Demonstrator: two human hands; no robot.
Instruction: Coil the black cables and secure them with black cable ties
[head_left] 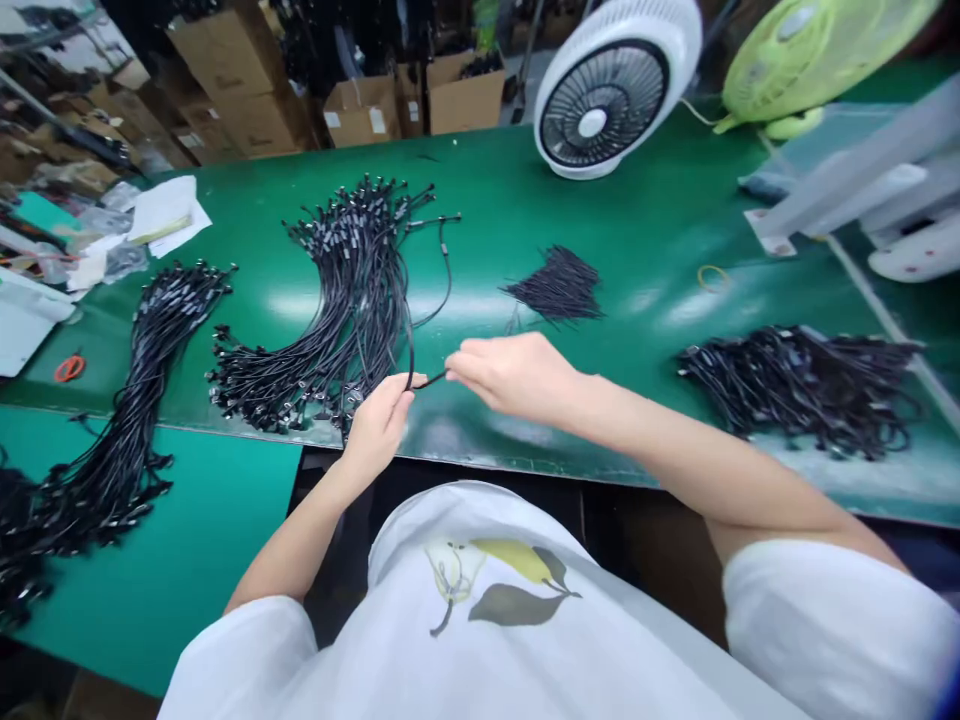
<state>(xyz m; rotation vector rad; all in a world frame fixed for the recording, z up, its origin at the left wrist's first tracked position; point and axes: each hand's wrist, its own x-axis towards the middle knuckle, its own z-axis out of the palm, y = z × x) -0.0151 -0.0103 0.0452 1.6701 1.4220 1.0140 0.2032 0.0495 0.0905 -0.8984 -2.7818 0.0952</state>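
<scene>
My left hand (380, 420) is closed on a black cable (410, 345), which loops up from my fingers toward the far side of the bench. To its right, my right hand (517, 375) pinches the end of a thin black strand (431, 381) that runs across to my left fingers. Whether this strand is a tie or part of the cable cannot be made out. Just beyond my left hand lies a large bundle of black cables (337, 290) with connectors at both ends. Past my right hand is a pile of short thin black ties (559, 285).
More black cables lie in a heap (802, 385) at right and a long bundle (146, 360) at left. A white fan (592, 123) and a green fan (810, 50) stand at the back of the green bench (480, 190). An orange ring (70, 368) lies at left.
</scene>
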